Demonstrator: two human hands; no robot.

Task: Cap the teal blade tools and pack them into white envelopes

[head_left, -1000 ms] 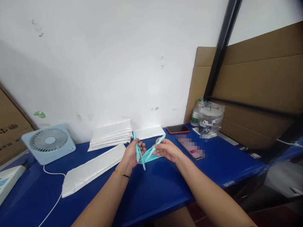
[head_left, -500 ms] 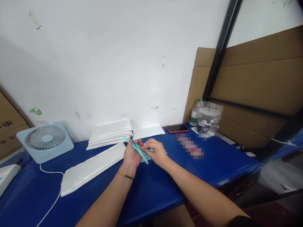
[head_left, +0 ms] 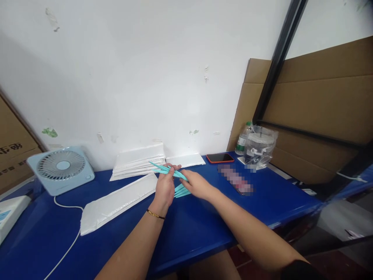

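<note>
Several thin turquoise pointed sticks (head_left: 159, 170) lie across my left hand (head_left: 166, 184), whose fingers and thumb close round them. Their tips fan out to the left, past the thumb. My right hand (head_left: 196, 184) grips the other end of the same bundle, fingertips near those of the left. On the table just under the hands rests another group of turquoise sticks (head_left: 181, 191), partly covered by the right hand. What kind of sticks these are I cannot make out. Left of my left hand lies a long white padded envelope (head_left: 119, 204).
A stack of white envelopes (head_left: 138, 161) and a single white envelope (head_left: 186, 160) lie by the wall. At left stands a light-blue fan (head_left: 61, 171) with its cable (head_left: 68, 207). A phone (head_left: 220, 158), a bottle (head_left: 241, 144) and a bagged container (head_left: 259, 149) are at right.
Both hands have turned the sticks so they lie flatter and more bunched together. My right hand has shifted from picking beside them to gripping their end. The view has swung slightly left.
</note>
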